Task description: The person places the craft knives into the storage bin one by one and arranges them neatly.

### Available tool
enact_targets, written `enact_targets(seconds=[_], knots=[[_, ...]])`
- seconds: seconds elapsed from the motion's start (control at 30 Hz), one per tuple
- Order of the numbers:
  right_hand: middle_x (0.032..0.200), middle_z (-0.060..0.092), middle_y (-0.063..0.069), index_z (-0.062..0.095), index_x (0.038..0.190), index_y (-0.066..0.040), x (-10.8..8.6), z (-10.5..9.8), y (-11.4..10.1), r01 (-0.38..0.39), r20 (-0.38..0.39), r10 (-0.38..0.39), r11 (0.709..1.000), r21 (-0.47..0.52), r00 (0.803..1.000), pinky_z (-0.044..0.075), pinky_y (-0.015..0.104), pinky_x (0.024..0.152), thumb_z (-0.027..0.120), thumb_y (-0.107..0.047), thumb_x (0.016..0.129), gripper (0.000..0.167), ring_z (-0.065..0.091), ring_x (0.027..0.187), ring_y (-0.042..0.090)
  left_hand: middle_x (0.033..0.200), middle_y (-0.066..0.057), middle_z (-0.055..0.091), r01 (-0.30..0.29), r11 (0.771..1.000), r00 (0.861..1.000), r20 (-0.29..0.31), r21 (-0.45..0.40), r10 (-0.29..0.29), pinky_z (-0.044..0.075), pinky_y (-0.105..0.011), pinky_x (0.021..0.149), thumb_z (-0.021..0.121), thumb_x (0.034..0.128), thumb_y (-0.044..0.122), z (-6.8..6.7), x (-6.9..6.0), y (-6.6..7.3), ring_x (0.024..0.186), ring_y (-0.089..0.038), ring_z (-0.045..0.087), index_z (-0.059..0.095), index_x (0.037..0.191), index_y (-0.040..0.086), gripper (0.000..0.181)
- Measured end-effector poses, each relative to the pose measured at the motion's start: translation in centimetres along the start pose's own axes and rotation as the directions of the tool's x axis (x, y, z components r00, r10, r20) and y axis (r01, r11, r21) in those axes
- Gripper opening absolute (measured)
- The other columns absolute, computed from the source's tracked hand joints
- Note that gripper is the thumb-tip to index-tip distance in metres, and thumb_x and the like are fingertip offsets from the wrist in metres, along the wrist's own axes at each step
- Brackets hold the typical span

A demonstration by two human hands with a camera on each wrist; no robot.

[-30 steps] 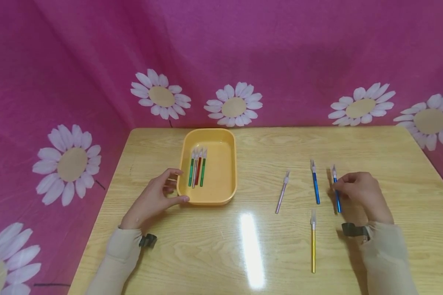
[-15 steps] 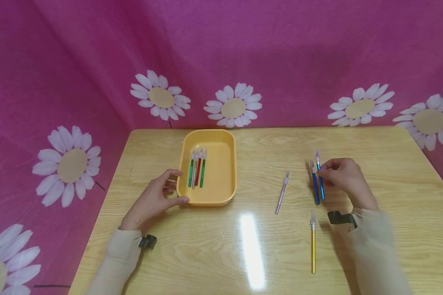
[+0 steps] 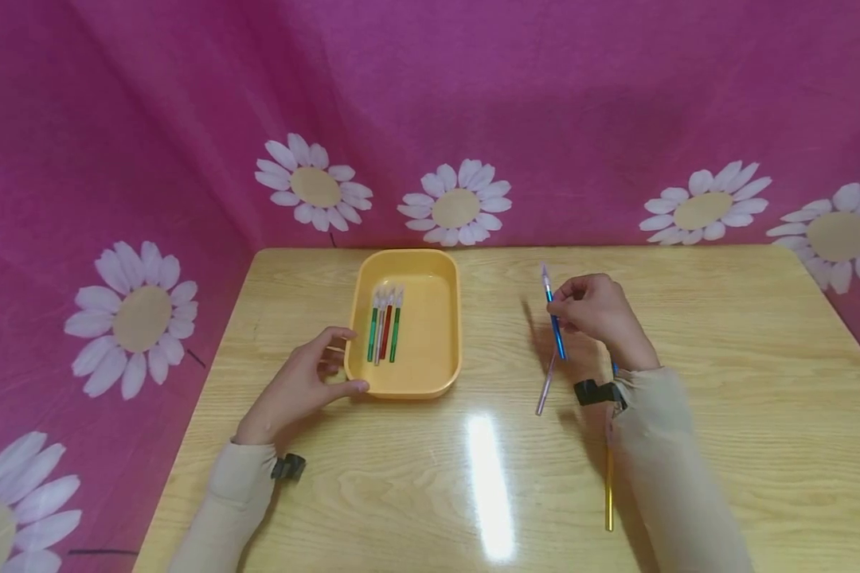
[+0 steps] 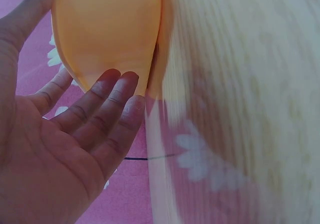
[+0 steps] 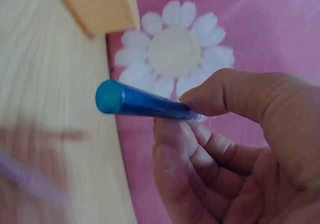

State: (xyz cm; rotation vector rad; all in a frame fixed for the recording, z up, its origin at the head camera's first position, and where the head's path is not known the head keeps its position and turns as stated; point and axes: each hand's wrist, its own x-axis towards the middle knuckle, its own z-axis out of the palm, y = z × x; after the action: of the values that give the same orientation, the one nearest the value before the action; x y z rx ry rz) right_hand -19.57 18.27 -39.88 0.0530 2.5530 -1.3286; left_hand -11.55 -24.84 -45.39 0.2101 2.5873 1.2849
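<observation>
From here I see the right hand (image 3: 596, 313) pinching a blue craft knife (image 3: 558, 335), carried leftward to just above the lilac craft knife (image 3: 545, 391); that, I judge, brings it nearer the yellow tray (image 3: 431, 338); the left hand (image 3: 297, 390) touches its rim, fingers loosely spread.
</observation>
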Motion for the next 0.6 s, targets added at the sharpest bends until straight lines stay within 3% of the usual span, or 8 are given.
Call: enact_targets(seconds=[0.27, 0.6], knots=[[0.076, 0.066, -0.003, 0.068, 0.101, 0.003, 0.9, 3.3, -4.6, 0.06, 0.026, -0.062, 0.997, 0.05, 0.998, 0.063, 0.029, 0.069, 0.069, -0.013, 0.093, 0.017, 0.068, 0.067, 0.01, 0.131, -0.007, 0.068, 0.024, 1.0, 1.0, 0.004, 0.007, -0.024, 0.056, -0.052, 0.105, 0.089, 0.0811, 0.045, 0.0, 0.0, 0.0, 0.115, -0.026, 0.067, 0.048, 0.144, 0.024, 0.078], [0.07, 0.066, 0.0, 0.071, 0.09, -0.002, 2.9, 7.2, -9.2, 0.111, 0.066, -0.118, 0.988, 0.107, 0.991, 0.063, 0.03, 0.064, 0.07, -0.013, 0.091, 0.011, 0.068, 0.065, 0.016, 0.128, -0.007, 0.069, 0.011, 1.0, 1.0, 0.006, 0.013, -0.011, 0.056, -0.051, 0.103, 0.089, 0.0824, 0.041, -0.1, 0.1, 0.0, 0.113, -0.025, 0.068, 0.048, 0.143, 0.023, 0.075]])
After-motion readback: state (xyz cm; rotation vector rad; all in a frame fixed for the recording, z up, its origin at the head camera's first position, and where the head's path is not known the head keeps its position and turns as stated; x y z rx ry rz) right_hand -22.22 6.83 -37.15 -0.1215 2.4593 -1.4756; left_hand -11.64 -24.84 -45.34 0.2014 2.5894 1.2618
